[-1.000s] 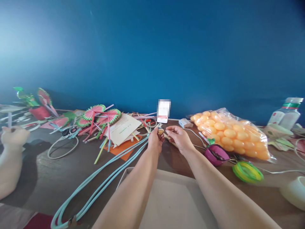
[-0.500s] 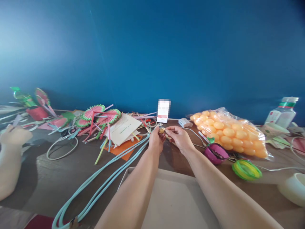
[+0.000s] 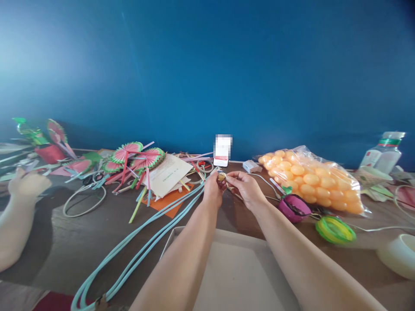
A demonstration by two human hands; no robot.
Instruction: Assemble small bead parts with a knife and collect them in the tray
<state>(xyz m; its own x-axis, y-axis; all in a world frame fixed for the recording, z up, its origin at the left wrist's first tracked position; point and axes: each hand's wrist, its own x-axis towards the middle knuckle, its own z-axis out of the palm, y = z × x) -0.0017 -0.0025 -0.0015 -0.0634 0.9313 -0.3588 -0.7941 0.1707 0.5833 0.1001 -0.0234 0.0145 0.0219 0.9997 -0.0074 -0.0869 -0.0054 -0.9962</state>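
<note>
Slightly rightward, the small gold piece point(image 3: 221, 176) has shifted since the earlier frame, and the co-worker's hand point(image 3: 30, 185), far left of the upright white screen point(image 3: 222, 150), has moved closer to it. The piece sits straight in front of the screen, on the wearer's side, above the table point(image 3: 227, 214). The left hand point(image 3: 213, 188) holds it from the left and below, fingers curled around it; the right hand point(image 3: 247, 188) comes from the right, thumb and forefinger seemingly pinching its right edge. Neither hand is nearer: the piece lies directly between them. It looks roundish; its long axis is too small to tell. Pale blue cords point(image 3: 155, 216) lie left of the screen, beside the left forearm.
</note>
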